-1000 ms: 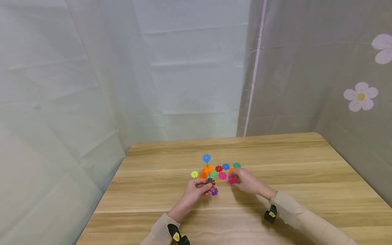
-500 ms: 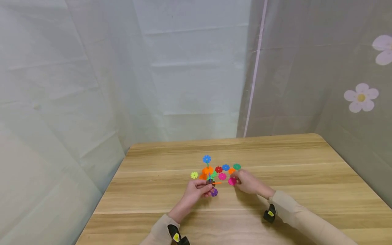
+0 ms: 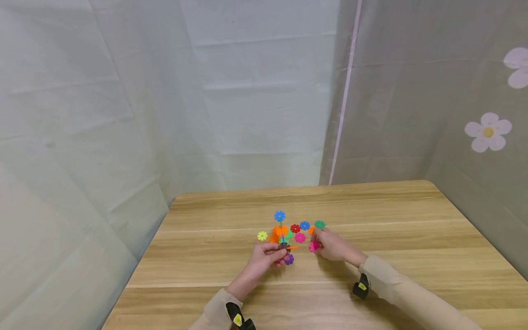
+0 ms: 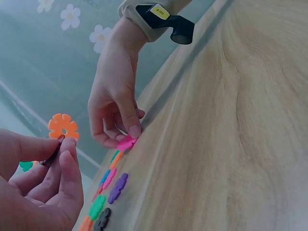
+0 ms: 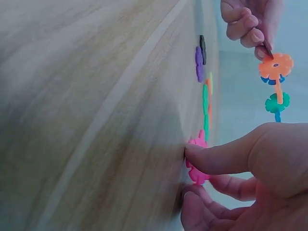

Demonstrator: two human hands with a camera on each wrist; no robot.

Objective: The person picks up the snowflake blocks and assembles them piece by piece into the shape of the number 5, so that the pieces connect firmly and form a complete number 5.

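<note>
Your left hand (image 3: 267, 257) pinched the stem of a flower chain (image 5: 275, 77), raised just above the table (image 3: 412, 238), fingers curled. Your right hand (image 3: 332, 245) pinched a pink flower (image 3: 314, 246) near the table's middle, wrist low and forearm angled inward.

Soft even light, blurred wrist-view foregrounds
</note>
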